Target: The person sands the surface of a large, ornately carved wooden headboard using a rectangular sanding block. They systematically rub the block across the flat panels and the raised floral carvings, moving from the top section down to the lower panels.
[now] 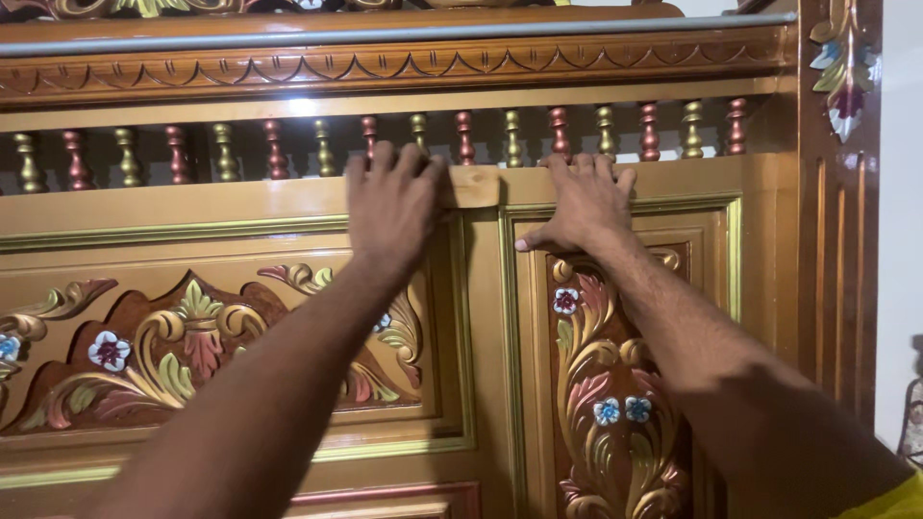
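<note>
Hands, left (392,204) and right (582,204), fingers spread flat, gripping nothing, on carved golden-brown wooden panel (240,207) beneath spindle row (385,139).

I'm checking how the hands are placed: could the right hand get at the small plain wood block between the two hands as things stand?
Probably yes. The right hand lies flat on the top rail, just beside the plain wood block, with nothing between them; the left hand covers only the block's other end.
</note>
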